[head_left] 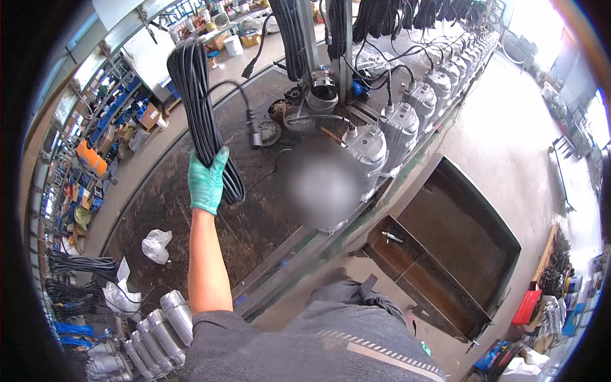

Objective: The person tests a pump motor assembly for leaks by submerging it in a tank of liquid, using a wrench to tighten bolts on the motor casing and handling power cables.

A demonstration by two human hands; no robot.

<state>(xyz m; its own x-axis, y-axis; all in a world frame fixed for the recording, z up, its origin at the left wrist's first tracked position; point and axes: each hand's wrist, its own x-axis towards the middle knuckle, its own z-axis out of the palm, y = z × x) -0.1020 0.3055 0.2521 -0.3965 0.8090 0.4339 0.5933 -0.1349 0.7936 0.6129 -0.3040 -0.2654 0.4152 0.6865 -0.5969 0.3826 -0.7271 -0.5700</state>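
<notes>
The left hand (208,181), in one green glove, is at nine o'clock, its fingers and thumb wrapped around one black cable bundle (197,108) that rises tilted toward ten o'clock above the brown workbench (143,210). One connector (256,137) dangles from a loop of cable just to the bundle's right. At five o'clock a single sliver of green (425,348) shows beside the clothing; I cannot tell whether it is the right hand, nor whether that hand holds anything. One crumpled clear bag (156,246) lies on the bench at eight o'clock; farther out the same way sit at least two dark cable coils (79,262). Several silver cylinders (179,316), at least four, lie side by side between seven and eight. Toward two o'clock runs a row of grey-capped units (368,148), at least five distinct, the farther ones too crowded to count. Between three and four stands one metal trough (468,235) with one silver fitting (391,237) on its edge. Any print on the cartons (150,117) toward ten o'clock is too small to read.
</notes>
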